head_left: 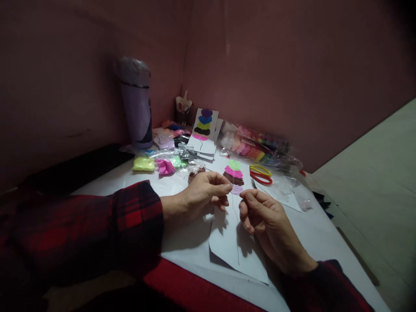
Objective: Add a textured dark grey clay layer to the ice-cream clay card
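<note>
A sheet of white paper (224, 247) lies in front of me on the white table. Wavy bands of clay run down its upper part: green (234, 165), pink (233, 173), brown (232, 179) and lavender (238, 190). Below them a thin drawn line trails towards the near edge. My left hand (206, 190) hovers at the left of the lavender band, thumb and forefinger pinched together. To the right of that band, my right hand (264, 219) is raised above the sheet, also in a pinch. Whatever either pinch holds is too small to make out.
Scissors with red and yellow handles (261, 180) and a fork (253, 184) lie right of the bands. Bagged yellow clay (143, 164) and pink clay (165, 167) sit left. Behind are a purple tumbler (134, 108), a card with coloured bands (204, 125) and a clay pack (250, 147).
</note>
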The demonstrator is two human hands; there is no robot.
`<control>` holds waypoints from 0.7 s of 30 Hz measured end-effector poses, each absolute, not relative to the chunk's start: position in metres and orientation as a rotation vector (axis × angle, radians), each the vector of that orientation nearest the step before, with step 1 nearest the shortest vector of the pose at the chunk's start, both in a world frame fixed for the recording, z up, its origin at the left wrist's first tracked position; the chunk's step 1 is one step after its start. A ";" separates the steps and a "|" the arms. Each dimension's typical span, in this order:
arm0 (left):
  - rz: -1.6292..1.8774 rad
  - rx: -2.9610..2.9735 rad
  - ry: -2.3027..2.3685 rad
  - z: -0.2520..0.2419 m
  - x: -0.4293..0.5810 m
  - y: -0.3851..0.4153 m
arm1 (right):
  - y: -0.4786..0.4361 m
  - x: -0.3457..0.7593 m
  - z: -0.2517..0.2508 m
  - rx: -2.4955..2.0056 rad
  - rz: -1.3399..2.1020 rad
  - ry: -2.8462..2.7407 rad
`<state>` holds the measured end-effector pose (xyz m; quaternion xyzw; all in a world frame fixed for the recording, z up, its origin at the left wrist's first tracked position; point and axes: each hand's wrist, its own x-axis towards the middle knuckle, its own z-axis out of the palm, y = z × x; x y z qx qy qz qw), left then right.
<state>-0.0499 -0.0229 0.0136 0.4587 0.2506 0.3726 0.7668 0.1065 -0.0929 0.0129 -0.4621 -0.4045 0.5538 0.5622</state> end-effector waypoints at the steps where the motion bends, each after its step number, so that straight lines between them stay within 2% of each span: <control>1: 0.803 0.991 0.548 0.014 -0.050 -0.023 | -0.093 0.107 0.013 -1.088 1.304 -0.953; 21: 0.695 0.959 0.570 0.017 -0.050 -0.023 | -0.093 0.105 0.013 -1.159 1.275 -0.999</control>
